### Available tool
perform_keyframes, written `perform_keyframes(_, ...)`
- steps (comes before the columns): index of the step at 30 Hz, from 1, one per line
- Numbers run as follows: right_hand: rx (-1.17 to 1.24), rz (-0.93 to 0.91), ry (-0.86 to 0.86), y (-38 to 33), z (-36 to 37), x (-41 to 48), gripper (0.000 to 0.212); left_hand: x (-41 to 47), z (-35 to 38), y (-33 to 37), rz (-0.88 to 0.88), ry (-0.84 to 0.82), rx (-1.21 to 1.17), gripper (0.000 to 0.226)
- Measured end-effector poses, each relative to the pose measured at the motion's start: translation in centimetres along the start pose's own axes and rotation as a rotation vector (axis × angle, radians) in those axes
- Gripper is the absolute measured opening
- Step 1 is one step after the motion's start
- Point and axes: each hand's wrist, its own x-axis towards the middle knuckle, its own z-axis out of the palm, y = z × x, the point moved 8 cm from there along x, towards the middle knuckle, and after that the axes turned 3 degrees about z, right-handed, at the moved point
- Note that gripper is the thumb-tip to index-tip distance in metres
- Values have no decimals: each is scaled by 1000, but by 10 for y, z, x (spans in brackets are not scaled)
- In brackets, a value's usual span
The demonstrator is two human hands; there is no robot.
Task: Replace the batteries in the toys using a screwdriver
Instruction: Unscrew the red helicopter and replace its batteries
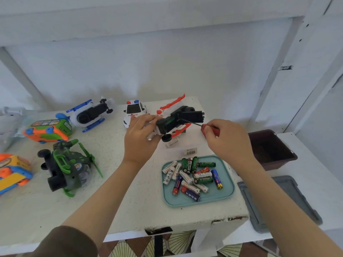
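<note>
Teal tray (227, 193) holds batteries (193, 176); brown bin (272, 160) dark.

Your site: likely a home room. White wall (167, 62) at 12 o'clock, chipped white worktop (130, 201), leaf-patterned floor (182, 242) at 6 o'clock, toys (68, 164) at 9 o'clock.

left hand (142, 139) gripping a red and white toy helicopter (178, 118) turned belly up above the white tabletop (130, 191), right hand (229, 140) pinching a red screwdriver (207, 127) with its tip at the black underside, teal tray (227, 188) of batteries (193, 176) nearby
</note>
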Motion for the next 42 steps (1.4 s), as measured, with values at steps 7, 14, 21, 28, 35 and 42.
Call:
perform_keyframes(7, 26, -14, -27, 1, 13, 2, 25, 2, 3, 2, -30, -11, -54, 33)
perform_keyframes(14, 260, 34, -152, 14, 25, 1, 26, 1, 4, 1, -27, -39, -31, 35)
perform_keyframes(21, 304, 79, -209, 27, 22, -1, 22, 0, 11, 2, -35, -80, -71, 33)
perform_keyframes(28, 216, 22, -274, 13, 16, -9, 23, 3, 12, 1, -37, -76, -28, 33)
perform_keyframes(35, 170, -18, -251, -2, 21, -12, 25, 6, 10, 6, -56, -77, -22, 33)
perform_keyframes(42, 170, -19, -71, -29, 34, -36, 29, 11, 12, 7, -152, -61, 3, 38)
